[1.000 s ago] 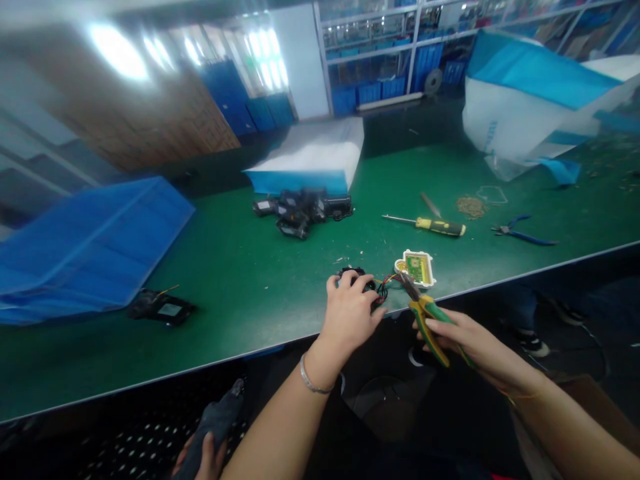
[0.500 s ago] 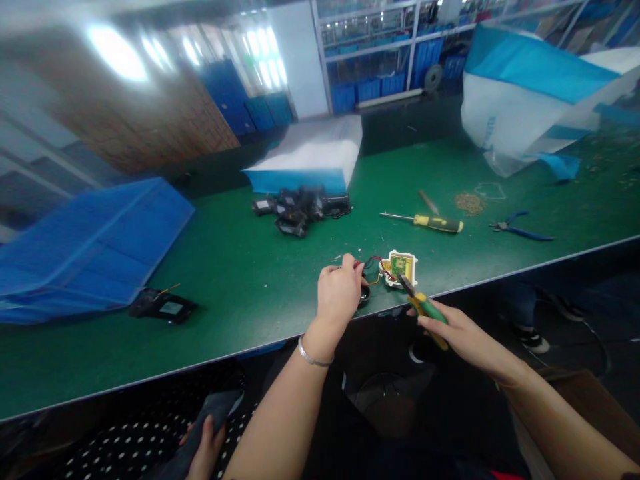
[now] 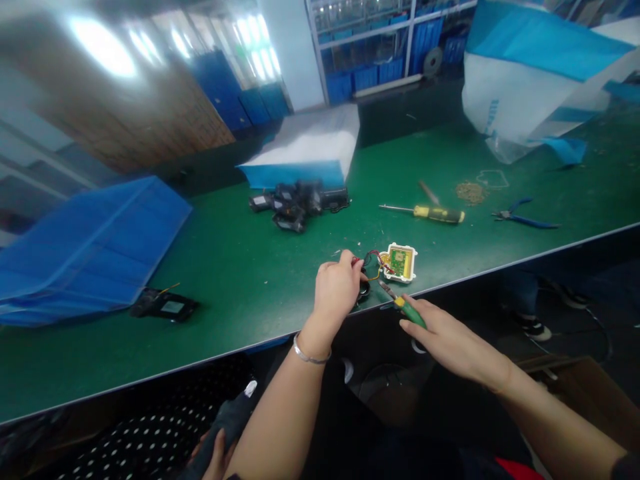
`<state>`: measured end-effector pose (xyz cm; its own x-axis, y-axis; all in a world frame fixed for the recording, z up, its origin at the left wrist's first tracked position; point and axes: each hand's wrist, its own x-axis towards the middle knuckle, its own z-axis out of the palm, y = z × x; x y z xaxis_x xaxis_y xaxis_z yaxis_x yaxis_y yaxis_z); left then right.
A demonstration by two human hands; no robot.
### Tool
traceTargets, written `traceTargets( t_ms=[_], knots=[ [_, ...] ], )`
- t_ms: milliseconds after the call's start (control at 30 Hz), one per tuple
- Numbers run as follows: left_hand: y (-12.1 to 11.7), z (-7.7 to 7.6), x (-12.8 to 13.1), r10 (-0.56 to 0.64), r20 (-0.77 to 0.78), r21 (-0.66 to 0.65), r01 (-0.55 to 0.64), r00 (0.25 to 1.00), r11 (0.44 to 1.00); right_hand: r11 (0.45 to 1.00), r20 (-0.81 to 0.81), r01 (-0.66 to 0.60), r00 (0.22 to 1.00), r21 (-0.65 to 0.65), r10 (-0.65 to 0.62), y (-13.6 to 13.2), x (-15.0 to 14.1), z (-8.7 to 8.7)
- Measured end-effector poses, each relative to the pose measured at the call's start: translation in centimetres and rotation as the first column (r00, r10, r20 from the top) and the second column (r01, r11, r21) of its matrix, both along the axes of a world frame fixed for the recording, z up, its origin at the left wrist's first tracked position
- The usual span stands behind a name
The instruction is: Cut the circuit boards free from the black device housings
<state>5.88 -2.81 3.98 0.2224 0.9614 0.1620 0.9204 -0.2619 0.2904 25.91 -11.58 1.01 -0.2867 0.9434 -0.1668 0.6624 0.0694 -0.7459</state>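
My left hand is closed at the near edge of the bench, pinching red and black wires. Under its fingers a black round part partly shows. The wires run right to a white square housing, which lies open with a green circuit board inside. A yellow wire loops between the black part and the housing. In my right hand are pliers with green and yellow handles. Their jaws point left, just below the yellow wire; whether they touch it I cannot tell.
Behind the hands lie a pile of black devices, a screwdriver, blue cutters and a heap of small screws. A blue bin and another black device are at left. Another person's hand is below left.
The pliers have moved from over the circuit board, left and down to beside the yellow wire. Their handles look closer together. My left hand keeps its hold.
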Motion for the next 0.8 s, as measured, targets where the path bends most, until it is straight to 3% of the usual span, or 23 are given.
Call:
traceTargets(
  t_ms=[400, 800],
  knots=[
    [-0.2, 0.0, 0.1, -0.009, -0.033, 0.006, 0.01, 0.999, 1.0, 0.998, 0.006, 0.038, 0.999, -0.055, -0.037, -0.4, -1.2, 0.6],
    [-0.3, 0.3, 0.3, -0.009, -0.066, -0.012, 0.008, 0.998, 1.0, 0.997, -0.084, 0.078, 0.993, -0.018, -0.079, -0.2, -1.8, 0.2]
  ],
)
